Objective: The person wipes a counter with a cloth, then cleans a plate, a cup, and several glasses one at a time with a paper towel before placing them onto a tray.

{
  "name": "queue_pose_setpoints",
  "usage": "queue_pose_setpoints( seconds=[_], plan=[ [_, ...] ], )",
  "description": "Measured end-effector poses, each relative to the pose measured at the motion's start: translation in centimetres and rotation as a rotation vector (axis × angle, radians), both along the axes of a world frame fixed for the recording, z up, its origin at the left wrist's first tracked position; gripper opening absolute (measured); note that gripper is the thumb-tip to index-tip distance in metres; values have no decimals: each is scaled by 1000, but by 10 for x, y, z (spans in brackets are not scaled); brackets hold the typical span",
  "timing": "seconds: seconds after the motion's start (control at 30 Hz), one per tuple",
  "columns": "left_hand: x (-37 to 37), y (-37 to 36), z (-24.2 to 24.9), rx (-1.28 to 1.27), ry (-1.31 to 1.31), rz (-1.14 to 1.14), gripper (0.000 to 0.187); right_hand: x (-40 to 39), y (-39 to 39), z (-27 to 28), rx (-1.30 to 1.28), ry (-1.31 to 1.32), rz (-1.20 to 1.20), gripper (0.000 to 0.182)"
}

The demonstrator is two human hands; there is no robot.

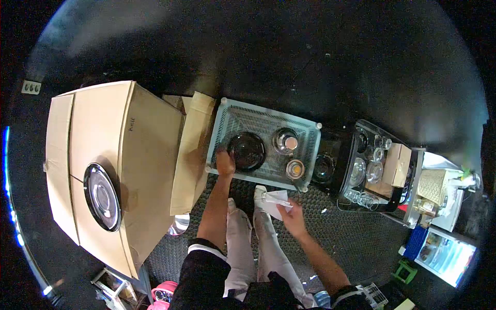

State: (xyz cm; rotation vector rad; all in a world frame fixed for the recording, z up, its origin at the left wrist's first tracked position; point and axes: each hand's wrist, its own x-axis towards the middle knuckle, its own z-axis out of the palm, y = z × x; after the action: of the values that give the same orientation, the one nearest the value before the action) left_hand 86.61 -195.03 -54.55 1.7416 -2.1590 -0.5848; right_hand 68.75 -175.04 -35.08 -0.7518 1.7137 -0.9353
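Head view, looking straight down at a dark floor and a textured grey mat underfoot.

Left hand reaches forward to the near left edge of a pale perforated plastic crate. The fingers curl against a dark round glass lid lying on the crate; the hand touches its left rim, though whether it actually grips it cannot be told.

Right hand is drawn back near the body, closed on a crumpled piece of white paper, held above the mat just in front of the crate's near edge.

On the crate, right of the dark lid: a steel lid with a pinkish knob, and nearer, a smaller round lid with an amber centre. Both sit apart from the left hand.

Just beside the crate on the right, a black tray holds clear glass lids and small glasses, with a small cardboard box at its far side.

To the left, a large cardboard carton carries another dark round lid on top. A loose cardboard flap stands between carton and crate.

The person's light trousers show between the arms.
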Motion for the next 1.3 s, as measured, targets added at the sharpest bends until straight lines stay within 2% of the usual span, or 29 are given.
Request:
queue_pose_setpoints(
  seconds=[0.07,0.2,0.27,0.33,0.4,0.57,0.63,0.67,0.7,0.77,0.83,0.9,0.97,1.0,1.03,1.1,1.17,1.27,1.3],
  plan=[
    [1,1,-16,-147,121,29,42,3,0,5,6,-45,-28,26],
    [-22,4,47,-202,181,75,33,12,0,17,-41,-124,-72,26],
    [-31,0,75,105,348,211,27,15,6,13,-60,-180,-96,26],
    [-25,-2,77,165,262,159,29,16,10,12,-57,-118,-36,25],
    [-19,-3,90,213,174,110,31,22,14,13,-52,-134,-88,25],
    [6,27,176,166,604,296,45,36,4,60,-71,-231,-176,26],
    [10,51,255,373,625,423,52,38,2,62,-68,52,-125,25],
    [14,61,279,346,631,407,52,43,-19,117,-180,-25,-85,23],
    [18,73,300,473,782,385,55,47,-33,141,-212,-23,-91,23],
    [27,96,332,735,1070,312,62,56,-49,180,-602,479,-19,34],
    [25,116,342,558,983,227,62,68,-58,196,-600,526,157,53],
    [30,115,361,532,1072,153,63,96,-51,224,-618,825,314,54],
    [34,116,381,531,1246,59,66,104,-38,235,-617,672,468,60],
    [41,110,384,669,1379,167,59,107,-29,262,-678,754,578,58],
    [44,113,415,659,1429,240,57,106,-21,270,-696,777,624,59],
    [54,111,438,745,1677,110,58,95,-7,298,-651,894,629,59],
    [57,110,451,719,1688,45,59,74,-15,311,-577,1150,515,59],
    [51,120,479,555,1532,-87,60,92,-37,322,-638,1049,301,63],
    [47,121,492,498,1478,-130,61,109,-35,344,-564,1059,315,61]
  ],
)
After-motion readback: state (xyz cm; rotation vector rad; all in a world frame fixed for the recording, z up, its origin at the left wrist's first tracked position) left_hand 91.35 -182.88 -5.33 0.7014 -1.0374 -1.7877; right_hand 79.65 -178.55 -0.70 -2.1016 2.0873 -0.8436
